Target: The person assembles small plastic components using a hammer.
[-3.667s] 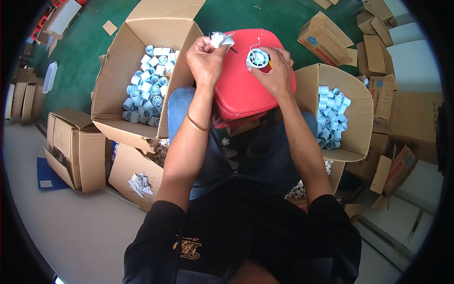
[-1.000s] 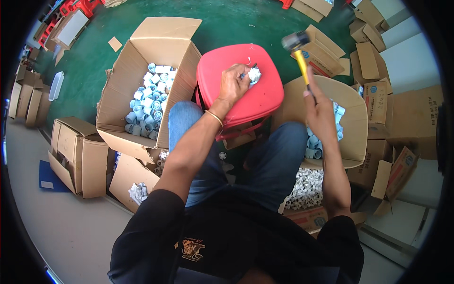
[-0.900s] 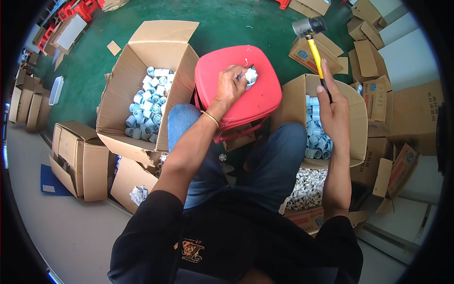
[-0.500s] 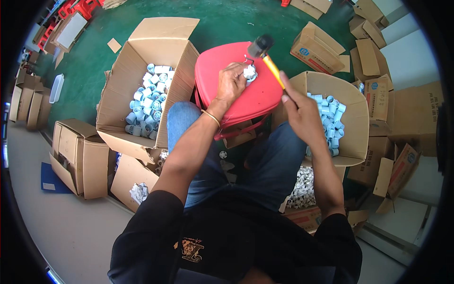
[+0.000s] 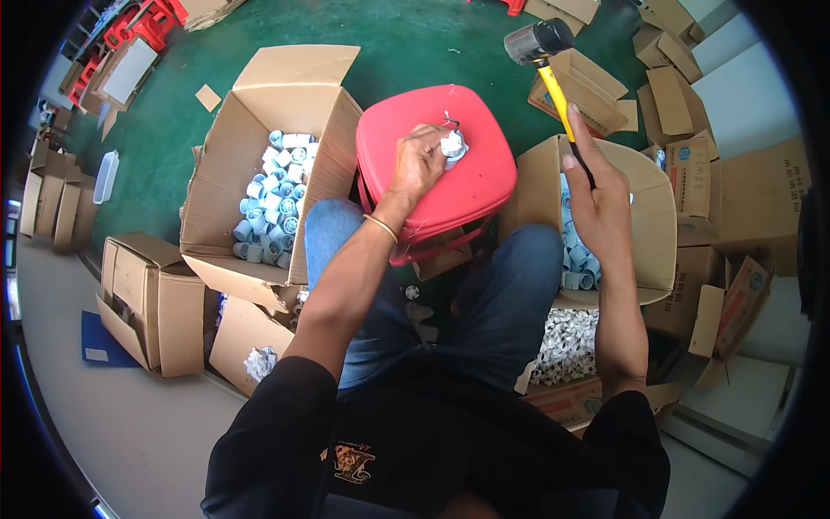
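My right hand grips the dark end of a rubber mallet with a yellow handle. Its black head is raised above and to the right of a red plastic stool. On the stool seat, the closed fingers of my left hand hold a small white and pale-blue plastic fitting. A thin dark bent piece shows at the fitting's top; what it is I cannot make out. My left fingertips are partly hidden behind the fitting.
Left of the stool, an open carton contains many light-blue cylindrical cups. Another carton with blue cups stands to the right. Small white parts fill a box beside my right thigh. More cartons stand around the green floor.
The mallet has swung up and to the right, away from the fitting, with my right hand rising. My left hand stays at the fitting on the stool.
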Available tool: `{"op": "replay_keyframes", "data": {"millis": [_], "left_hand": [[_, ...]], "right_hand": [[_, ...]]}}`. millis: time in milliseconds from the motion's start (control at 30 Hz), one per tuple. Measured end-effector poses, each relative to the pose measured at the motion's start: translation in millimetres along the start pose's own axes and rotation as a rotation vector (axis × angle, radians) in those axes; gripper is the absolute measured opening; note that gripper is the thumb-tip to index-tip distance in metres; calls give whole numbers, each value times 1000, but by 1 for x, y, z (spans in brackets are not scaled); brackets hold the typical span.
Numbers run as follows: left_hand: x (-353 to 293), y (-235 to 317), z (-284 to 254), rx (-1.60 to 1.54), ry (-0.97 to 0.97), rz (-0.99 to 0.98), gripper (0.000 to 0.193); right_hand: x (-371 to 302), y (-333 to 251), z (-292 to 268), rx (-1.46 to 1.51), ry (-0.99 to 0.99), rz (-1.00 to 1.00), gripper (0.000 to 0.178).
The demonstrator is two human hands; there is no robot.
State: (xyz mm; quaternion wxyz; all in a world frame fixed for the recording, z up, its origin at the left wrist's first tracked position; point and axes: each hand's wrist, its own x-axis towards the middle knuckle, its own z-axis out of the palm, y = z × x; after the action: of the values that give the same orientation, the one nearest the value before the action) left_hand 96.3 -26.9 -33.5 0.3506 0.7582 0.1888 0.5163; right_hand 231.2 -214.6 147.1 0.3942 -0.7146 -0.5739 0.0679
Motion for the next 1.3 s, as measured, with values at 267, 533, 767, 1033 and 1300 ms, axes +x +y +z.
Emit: {"op": "replay_keyframes", "data": {"millis": [267,533,767,1033,1300], "left_hand": [[1,3,4,31,-55,-34,24],[-1,0,1,17,-56,10,27],[-3,-9,5,-28,-77,38,29],[6,-12,1,-52,-58,49,29],[23,-21,-6,14,-144,-107,21]], "right_hand": [[-10,39,40,-66,-184,-55,51],[-8,-1,19,-59,-110,41,50],[-16,23,23,-58,20,-38,49],[-22,23,7,-64,-71,-7,48],[-65,45,41,172,-63,181,50]]}}
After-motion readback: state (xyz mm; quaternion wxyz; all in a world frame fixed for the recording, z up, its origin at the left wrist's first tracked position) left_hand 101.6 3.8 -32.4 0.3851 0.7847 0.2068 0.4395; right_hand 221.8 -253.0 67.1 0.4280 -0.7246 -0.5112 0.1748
